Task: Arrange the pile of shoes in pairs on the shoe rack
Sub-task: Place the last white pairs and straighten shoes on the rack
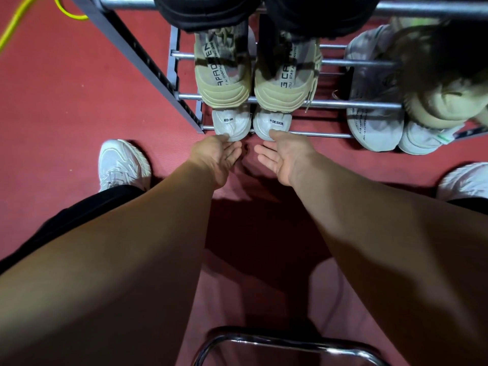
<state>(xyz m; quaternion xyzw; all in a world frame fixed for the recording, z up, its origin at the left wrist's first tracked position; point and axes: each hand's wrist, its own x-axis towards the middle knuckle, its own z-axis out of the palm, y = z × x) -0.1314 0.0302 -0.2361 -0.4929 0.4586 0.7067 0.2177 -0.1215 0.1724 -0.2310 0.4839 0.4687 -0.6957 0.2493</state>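
Observation:
A metal shoe rack (343, 104) stands ahead on the red floor. On its lowest tier sit two white sneakers, heels toward me: the left one (231, 122) and the right one (273, 122). My left hand (219, 155) is open, palm up, its thumb touching the left heel. My right hand (282, 154) is open, palm up, its thumb touching the right heel. Above them a pair of beige sneakers (224, 75) rests on the middle tier. Black shoes (208, 11) fill the top tier.
More grey and beige shoes (375, 122) sit at the rack's right. My own white shoes (122, 165) stand on the red mat at left and right. A yellow cable (18, 22) lies far left. A chrome chair frame (285, 342) is below me.

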